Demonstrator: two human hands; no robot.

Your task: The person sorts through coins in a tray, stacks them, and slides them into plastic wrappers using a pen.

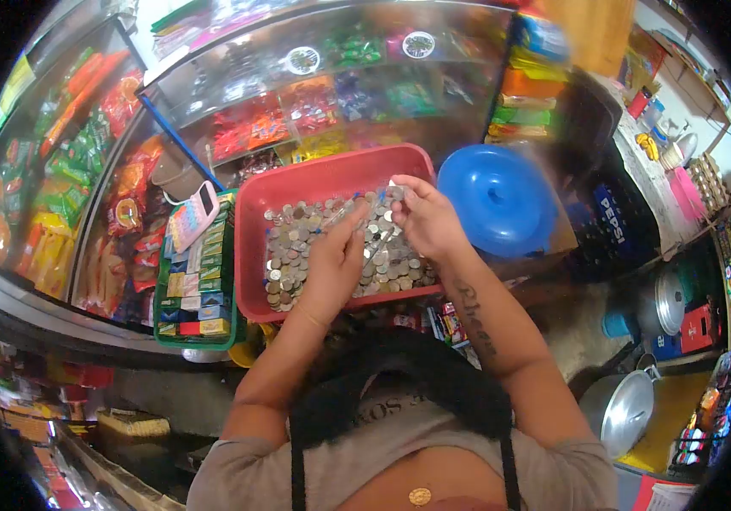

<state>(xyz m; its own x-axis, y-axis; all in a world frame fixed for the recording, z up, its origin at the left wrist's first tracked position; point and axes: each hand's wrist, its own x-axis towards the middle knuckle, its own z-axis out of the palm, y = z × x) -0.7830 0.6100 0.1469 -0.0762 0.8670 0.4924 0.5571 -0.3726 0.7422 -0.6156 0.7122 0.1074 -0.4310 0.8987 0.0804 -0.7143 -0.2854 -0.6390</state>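
Note:
A red plastic basin (250, 255) holds a wide layer of silver and brownish coins (297, 247). Over its middle is my left hand (339, 251), fingers drawn together around what looks like a clear plastic wrapper with coins. My right hand (423, 218), just to the right over the basin's right part, has thumb and fingers pinched on a small coin-like piece at their tips. The two hands are close together above the coins. What lies under the left palm is hidden.
Left of the basin stands a green basket (227, 336) of small boxes with a calculator (193, 218) on top. A blue round lid (497, 200) lies to the right. Glass cases of snacks (250, 128) stand behind. Metal pots (625, 413) are at the lower right.

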